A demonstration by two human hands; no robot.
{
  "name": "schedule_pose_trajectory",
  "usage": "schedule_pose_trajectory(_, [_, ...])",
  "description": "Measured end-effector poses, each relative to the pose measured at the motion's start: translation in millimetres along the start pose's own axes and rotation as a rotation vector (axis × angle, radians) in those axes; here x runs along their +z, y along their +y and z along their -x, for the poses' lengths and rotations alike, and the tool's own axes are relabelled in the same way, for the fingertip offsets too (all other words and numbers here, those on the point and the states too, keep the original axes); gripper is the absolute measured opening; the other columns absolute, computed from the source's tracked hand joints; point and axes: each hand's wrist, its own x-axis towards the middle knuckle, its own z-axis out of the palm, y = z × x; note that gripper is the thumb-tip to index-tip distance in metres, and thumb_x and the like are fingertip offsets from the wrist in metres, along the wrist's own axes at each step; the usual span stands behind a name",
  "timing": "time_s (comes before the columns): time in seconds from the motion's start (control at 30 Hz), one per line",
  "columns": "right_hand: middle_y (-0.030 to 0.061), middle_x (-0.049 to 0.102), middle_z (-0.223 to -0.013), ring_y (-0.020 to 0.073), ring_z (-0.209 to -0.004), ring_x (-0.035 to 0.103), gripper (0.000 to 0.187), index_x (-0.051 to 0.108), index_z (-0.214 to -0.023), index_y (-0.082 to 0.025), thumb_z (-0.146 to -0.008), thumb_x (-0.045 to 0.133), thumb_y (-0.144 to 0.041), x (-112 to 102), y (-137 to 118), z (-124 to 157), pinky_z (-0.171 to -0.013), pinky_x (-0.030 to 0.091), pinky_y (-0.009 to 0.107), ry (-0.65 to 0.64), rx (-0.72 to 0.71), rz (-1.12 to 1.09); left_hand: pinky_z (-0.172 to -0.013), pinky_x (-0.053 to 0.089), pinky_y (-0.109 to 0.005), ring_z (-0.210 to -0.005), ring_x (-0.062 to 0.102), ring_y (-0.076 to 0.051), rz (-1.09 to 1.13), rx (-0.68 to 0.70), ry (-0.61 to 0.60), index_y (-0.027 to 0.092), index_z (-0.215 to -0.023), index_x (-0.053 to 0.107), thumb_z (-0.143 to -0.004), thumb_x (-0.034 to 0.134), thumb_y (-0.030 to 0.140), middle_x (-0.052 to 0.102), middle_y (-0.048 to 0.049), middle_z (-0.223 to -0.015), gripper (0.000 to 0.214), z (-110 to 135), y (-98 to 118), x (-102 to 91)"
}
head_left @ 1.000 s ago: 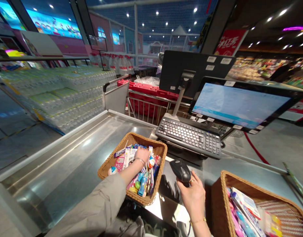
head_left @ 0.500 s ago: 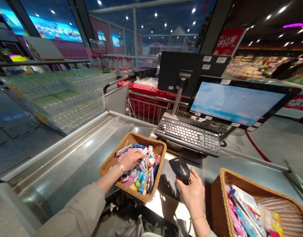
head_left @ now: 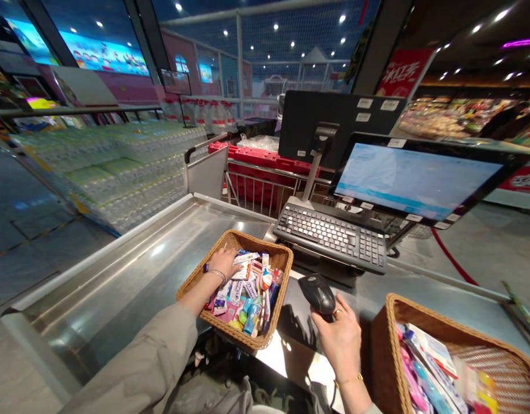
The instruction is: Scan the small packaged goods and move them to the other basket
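Note:
My left hand [head_left: 223, 264] reaches into a wicker basket [head_left: 188, 283] crowded with small colourful packs. Its fingers and thumb close around the end of a narrow white and blue packet [head_left: 246, 258] near the basket's back; the fingertips are partly hidden. Beside the hand lie a white and orange box [head_left: 243, 270] and purple and white packets. In the front of the basket is a light blue item [head_left: 250, 322]. My right hand [head_left: 340, 333] is wrapped round the handle of a black barcode scanner [head_left: 317, 293], whose head points toward the basket over the metal counter.
A black keyboard [head_left: 331, 234] and a lit screen [head_left: 415, 178] stand behind the scanner. A second wicker basket [head_left: 392, 345] with packaged goods is at the right. A metal counter [head_left: 131, 276] with a raised rim spreads left. Stacked bottles [head_left: 110, 167] stand beyond.
My left hand has shifted back and left inside the basket, uncovering the white and orange box. My right hand keeps the scanner in nearly the same spot. The view has moved slightly.

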Motion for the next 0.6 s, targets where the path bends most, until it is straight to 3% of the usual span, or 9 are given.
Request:
schedule_pose_trajectory(0.27, [0.0116,0.074,-0.101,0.0317,-0.120,0.056,0.030,0.072,-0.074,-0.020,-0.066,0.062,-0.047,-7.7,11.6,2.8,-0.100,0.042,0.043,0.066,0.011,0.032,-0.091,0.045,-0.040,-0.116,0.055,-0.030,-0.028,-0.065,-0.087,0.028,-0.120,0.064,-0.085,0.059,0.050,0.068,-0.0103,-0.120,0.042,-17.6,-8.5,15.9])
schedule_pose_trajectory(0.6, [0.0130,0.073,-0.104,0.0326,-0.122,0.055,0.031,0.072,-0.075,-0.019,-0.065,0.062,-0.047,-8.2,12.5,-0.2,-0.102,0.041,0.045,0.053,0.036,0.014,-0.101,0.039,-0.037,-0.114,0.054,-0.025,-0.020,0.036,0.014,0.025,-0.112,0.067,-0.090,0.053,0.043,0.066,-0.0079,-0.117,0.031,-10.8,-4.7,6.8])
